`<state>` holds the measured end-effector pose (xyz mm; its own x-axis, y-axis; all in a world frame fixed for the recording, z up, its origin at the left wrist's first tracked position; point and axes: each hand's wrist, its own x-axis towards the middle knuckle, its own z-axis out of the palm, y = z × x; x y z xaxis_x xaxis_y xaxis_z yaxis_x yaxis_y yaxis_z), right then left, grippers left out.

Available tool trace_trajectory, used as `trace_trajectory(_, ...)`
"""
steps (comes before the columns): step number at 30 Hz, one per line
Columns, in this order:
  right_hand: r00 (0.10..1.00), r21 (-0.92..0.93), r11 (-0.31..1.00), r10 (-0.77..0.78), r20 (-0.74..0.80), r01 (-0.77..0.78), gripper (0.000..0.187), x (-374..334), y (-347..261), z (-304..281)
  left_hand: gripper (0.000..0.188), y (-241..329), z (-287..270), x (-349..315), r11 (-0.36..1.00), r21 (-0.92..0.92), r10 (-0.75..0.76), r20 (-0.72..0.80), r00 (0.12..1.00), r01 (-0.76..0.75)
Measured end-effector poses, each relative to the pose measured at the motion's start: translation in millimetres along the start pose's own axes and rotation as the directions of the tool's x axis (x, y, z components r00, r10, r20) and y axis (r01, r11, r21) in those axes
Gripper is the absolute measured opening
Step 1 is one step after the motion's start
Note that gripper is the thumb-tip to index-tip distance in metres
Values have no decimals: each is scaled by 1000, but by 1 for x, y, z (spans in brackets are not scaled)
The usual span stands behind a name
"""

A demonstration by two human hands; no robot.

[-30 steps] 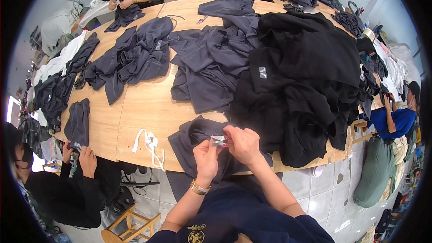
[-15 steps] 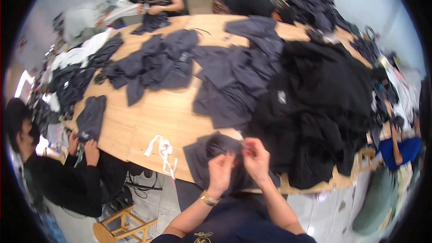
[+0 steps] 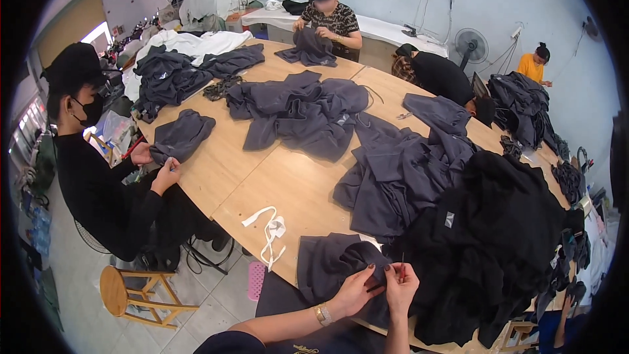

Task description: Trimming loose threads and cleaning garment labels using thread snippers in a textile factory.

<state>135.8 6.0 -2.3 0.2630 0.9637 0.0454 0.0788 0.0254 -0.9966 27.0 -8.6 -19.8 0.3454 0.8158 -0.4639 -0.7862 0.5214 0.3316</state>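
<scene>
Right at the near edge of the long, pale wooden worktable, the person's left hand pinches a fold of a crumpled dark grey fabric garment, fingers closed tight on the cloth. Just beside it, the right hand has thumb and fingers drawn together on a thin, small object held upright against the same garment; it is too slight to tell what it is. A gold-coloured bracelet sits on the left wrist. The garment lies partly on the table and partly over its edge toward the person. To its left a loose white fabric strip curls on the bare wood, apart from the garment. To the right a large heap of black clothing rises, touching a pile of dark grey garments behind it. Across the table's left side a co-worker in black handles another folded grey piece, and a round wooden stool stands on the tiled floor below.
</scene>
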Motion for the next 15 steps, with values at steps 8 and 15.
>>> trace_trajectory(8, 991, -209, 969, -132, 3, 129, 13, -1, -12, -9, 24, -1, -14, -3, 929, 367, 13, -169, 986, 51)
trace_trajectory(15, 951, -346, 892, -309, -2, 290, 8, -7, -24, -7, 21, 16, 21, -17, 998, 66, 35, -193, 981, -23)
